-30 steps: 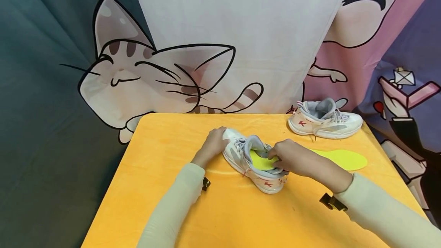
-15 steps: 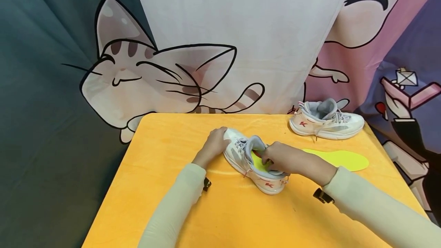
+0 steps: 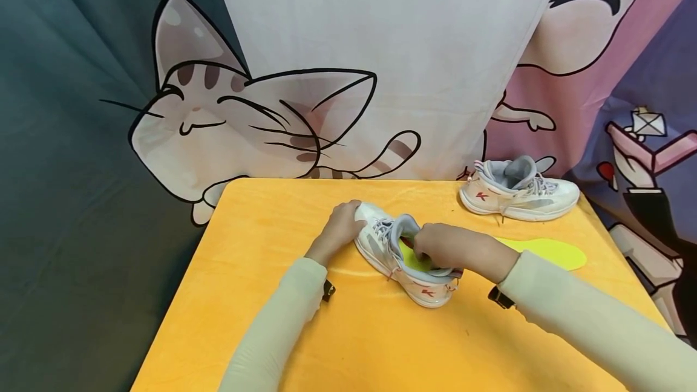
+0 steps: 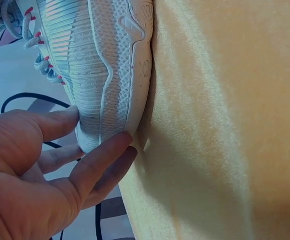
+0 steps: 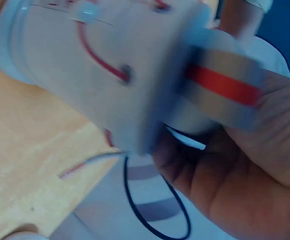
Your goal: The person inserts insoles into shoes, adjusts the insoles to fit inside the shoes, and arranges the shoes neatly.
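My left hand (image 3: 339,227) grips the toe of a white sneaker (image 3: 376,244) on the yellow-covered table. In the left wrist view, its thumb lies over the upper and its fingers (image 4: 110,155) curl by the sole's edge. A yellow insole (image 3: 415,258) shows inside the sneaker's opening. My right hand (image 3: 449,247) reaches over the collar into that opening, its fingertips hidden inside, so I cannot tell whether they pinch the insole. Blurred in the right wrist view, the heel (image 5: 100,65) and its red-striped pull tab (image 5: 224,85) are close beside the right hand.
A second white sneaker (image 3: 520,195) stands at the table's back right corner. In front of it a flat yellow insole (image 3: 555,253) lies partly behind the right forearm. Printed cloth (image 3: 403,47) hangs behind the table (image 3: 245,319).
My right hand has moved forward and left, from the insole's edge near the heel deeper into the sneaker's opening. The left hand keeps its hold on the toe.
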Available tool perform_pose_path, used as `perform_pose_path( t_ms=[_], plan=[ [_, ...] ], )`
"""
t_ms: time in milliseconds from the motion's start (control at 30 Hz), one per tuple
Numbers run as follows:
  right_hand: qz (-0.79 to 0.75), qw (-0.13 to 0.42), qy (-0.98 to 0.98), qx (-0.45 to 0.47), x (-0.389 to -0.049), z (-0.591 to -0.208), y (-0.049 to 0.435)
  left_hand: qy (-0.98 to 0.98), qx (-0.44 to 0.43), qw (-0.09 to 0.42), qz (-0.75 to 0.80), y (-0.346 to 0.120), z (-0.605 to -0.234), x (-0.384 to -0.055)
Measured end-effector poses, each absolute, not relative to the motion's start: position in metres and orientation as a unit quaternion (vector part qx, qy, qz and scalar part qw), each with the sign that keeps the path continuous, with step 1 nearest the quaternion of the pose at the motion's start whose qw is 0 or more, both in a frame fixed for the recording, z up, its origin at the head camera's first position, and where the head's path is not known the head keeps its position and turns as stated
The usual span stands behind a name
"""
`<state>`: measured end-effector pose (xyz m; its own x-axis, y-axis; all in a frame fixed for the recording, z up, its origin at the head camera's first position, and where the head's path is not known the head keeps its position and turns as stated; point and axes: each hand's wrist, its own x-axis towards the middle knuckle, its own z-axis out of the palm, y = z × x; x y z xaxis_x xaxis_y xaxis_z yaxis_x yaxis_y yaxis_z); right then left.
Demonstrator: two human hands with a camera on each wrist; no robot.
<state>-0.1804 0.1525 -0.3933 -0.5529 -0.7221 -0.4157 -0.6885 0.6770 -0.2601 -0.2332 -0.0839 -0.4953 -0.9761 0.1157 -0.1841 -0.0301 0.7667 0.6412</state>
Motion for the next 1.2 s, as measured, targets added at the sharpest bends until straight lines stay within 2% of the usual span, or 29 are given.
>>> perform_pose_path(
  t_ms=[233,500,733,1000,1200],
  plan=[
    [-0.084,0.219,0.878,-0.416,-0.182,-0.403,0.158,0.934,0.03,0.105,0.341,-0.084,-0.496,-0.233],
    [-0.16,0.178,0.859,-0.453,-0.189,-0.386,0.173,0.937,0.035,0.098,0.333,-0.088,-0.497,-0.234],
    [-0.186,0.253,0.853,-0.417,-0.189,-0.375,0.173,0.934,0.038,0.092,0.343,-0.089,-0.497,-0.234],
    [-0.201,0.374,0.827,-0.369,-0.182,-0.387,0.159,0.932,0.036,0.091,0.35,-0.087,-0.5,-0.234],
    [-0.172,0.406,0.82,-0.365,-0.185,-0.395,0.15,0.932,0.036,0.084,0.351,-0.086,-0.501,-0.233]
  ],
)
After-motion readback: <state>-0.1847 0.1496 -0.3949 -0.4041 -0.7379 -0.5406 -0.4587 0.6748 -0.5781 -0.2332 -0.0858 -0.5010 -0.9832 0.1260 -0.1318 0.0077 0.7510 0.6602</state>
